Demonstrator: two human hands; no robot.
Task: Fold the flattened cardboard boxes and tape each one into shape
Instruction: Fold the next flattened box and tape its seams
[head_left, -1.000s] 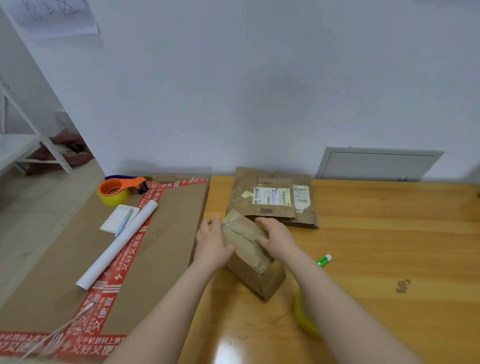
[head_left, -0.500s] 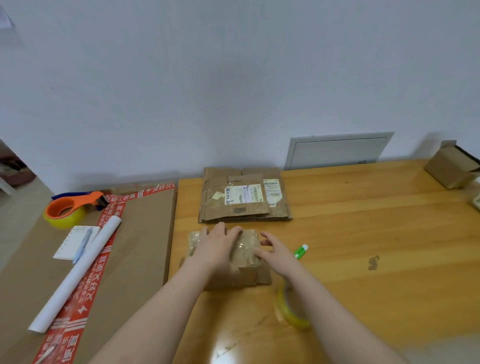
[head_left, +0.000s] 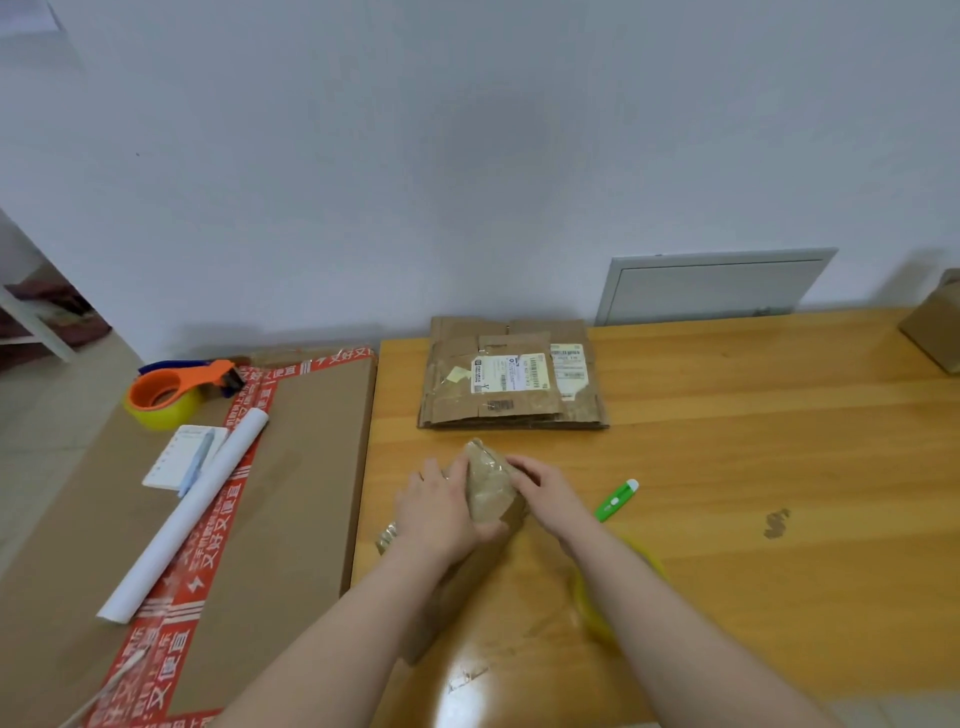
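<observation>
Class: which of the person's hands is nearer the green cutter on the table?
Right. The right hand rests against the small box, just left of the green cutter; the left hand holds the box's other side, farther off.

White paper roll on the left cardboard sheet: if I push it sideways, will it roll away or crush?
Probably rolls readily: the white paper roll is a round tube lying on the flat cardboard sheet. The notepad beside its far end might stop it leftward. Likely light and easily dented, being only rolled paper.
</observation>
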